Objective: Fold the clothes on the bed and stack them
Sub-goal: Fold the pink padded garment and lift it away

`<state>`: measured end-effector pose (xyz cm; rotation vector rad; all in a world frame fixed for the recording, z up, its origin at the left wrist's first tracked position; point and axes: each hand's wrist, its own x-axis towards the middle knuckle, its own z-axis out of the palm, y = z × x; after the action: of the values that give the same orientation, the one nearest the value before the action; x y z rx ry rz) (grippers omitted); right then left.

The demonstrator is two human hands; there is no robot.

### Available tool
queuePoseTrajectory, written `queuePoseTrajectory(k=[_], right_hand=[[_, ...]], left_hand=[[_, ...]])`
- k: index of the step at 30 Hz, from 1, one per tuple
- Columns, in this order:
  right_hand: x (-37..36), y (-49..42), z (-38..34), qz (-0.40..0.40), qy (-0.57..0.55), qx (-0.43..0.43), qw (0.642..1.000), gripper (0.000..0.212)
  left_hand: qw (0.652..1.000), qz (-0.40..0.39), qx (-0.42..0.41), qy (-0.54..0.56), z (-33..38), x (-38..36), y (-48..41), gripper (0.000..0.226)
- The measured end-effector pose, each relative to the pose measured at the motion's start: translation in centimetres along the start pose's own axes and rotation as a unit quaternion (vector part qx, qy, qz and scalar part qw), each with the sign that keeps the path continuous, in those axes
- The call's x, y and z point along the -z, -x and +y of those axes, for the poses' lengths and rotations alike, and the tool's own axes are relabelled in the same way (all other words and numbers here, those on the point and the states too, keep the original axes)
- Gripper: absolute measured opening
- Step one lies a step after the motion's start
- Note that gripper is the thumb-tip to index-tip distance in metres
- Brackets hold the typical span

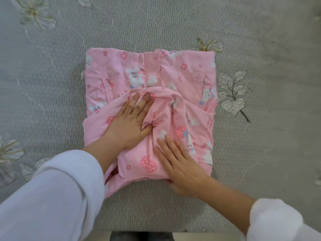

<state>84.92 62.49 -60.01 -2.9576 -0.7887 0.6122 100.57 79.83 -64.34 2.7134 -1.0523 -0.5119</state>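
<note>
Both hands lie flat, fingers straight, on the folded pink garment (184, 70) mid-bed (260, 153) by its near edge: left hand (129, 122) pressing, right hand (180, 164) beside it.

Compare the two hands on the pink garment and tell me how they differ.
The left hand lies on the middle of the pink garment, while the right hand lies nearer the person, at the garment's near edge. The left hand's fingers point away and to the right; the right hand's fingers point away and to the left. Both hands lie flat with straight fingers, pressing the fabric down.
</note>
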Motion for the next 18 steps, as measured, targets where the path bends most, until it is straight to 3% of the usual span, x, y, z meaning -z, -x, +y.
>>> queuePoseTrajectory(k=[2,4,8,10,12,15,18], right_hand=[[0.6,-0.5,0.1,-0.020,0.048,-0.033,0.998,0.076],[1.7,-1.3,0.0,-0.006,0.029,-0.046,0.998,0.055],[5.3,-1.3,1.0,-0.081,-0.197,-0.058,0.975,0.048],[7.7,-1.1,1.7,-0.077,-0.265,-0.074,0.958,0.035],[9.9,-0.6,2.2,-0.123,-0.333,-0.064,0.933,0.034],[12.0,0.0,2.7,-0.273,-0.440,-0.064,0.853,0.036],[12.4,-0.5,3.6,-0.350,-0.490,-0.126,0.788,0.028]], left_hand=[[1.000,-0.023,0.003,-0.002,-0.2,0.7,-0.1,0.081],[0.999,-0.049,0.003,-0.001,-0.4,1.2,-0.2,0.077],[0.993,-0.118,-0.010,0.022,0.0,3.3,0.3,0.077],[0.985,-0.160,-0.019,0.064,0.6,4.5,1.1,0.073],[0.967,-0.215,-0.011,0.139,1.4,5.6,2.3,0.067],[0.903,-0.318,0.014,0.287,2.0,6.5,4.4,0.048],[0.779,-0.383,0.130,0.479,1.9,6.9,6.6,0.045]])
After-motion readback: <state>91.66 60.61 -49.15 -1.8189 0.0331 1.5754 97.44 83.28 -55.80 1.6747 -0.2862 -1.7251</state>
